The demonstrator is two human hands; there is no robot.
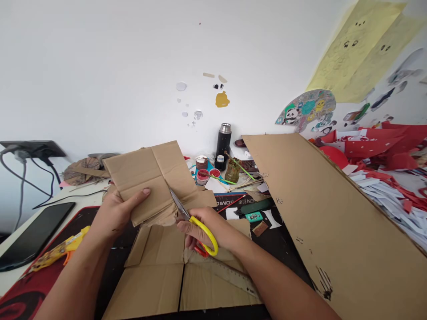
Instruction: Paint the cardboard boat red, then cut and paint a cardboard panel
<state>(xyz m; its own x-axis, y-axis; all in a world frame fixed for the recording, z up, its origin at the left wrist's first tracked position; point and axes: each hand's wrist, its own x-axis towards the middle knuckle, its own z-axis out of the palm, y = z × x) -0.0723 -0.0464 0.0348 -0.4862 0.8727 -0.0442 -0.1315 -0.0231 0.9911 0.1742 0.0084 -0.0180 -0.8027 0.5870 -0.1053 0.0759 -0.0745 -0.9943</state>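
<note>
My left hand (pixel 122 211) grips the left side of a creased piece of cardboard (pixel 147 169), thumb on its face. In my right hand (pixel 207 222) is a pair of scissors (pixel 209 235) with yellow and red handles. One blade lies across the front of the cardboard, at a cut or fold running up from its lower edge. Where the other blade sits I cannot make out. Below both hands a larger flattened cardboard sheet (pixel 147 289) lies on the dark mat, with a clear ruler (pixel 233 276) on it, partly behind my right forearm.
A big cardboard panel (pixel 333 200) leans at the right, beside red and white paper scraps (pixel 383 191). At the back stand a black thermos (pixel 223 140) and a jar (pixel 232 171). A phone (pixel 35 233) and a yellow utility knife (pixel 63 249) lie at the left.
</note>
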